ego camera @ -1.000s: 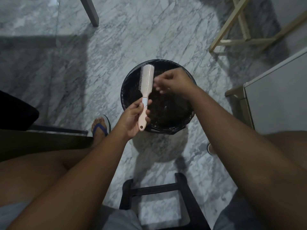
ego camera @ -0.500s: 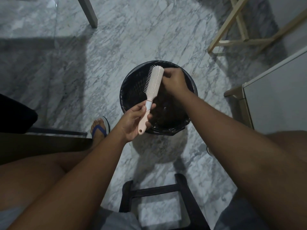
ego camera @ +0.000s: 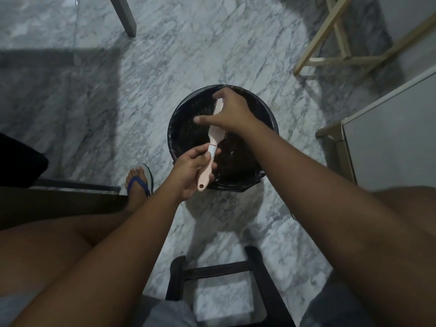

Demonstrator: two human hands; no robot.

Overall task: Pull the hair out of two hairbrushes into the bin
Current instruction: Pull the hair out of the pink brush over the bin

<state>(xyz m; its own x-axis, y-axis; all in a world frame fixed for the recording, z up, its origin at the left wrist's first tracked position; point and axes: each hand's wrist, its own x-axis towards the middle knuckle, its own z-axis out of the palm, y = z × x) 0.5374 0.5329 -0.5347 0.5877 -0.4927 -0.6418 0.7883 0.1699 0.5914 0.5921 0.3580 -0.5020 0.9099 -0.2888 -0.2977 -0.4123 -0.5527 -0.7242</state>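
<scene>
The left hand (ego camera: 188,171) grips the light, stiff hairbrush (ego camera: 210,147) by its handle over the bin (ego camera: 266,114); the right hand (ego camera: 230,112) closes over its bristles, likely pinching soft hair.

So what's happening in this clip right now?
A seated person is cleaning a pale pink hairbrush over a black-lined bin on the marble floor. The left hand grips the brush's handle, while the right hand lies over the bristle head, working at it. A second brush isn't in view.
</scene>
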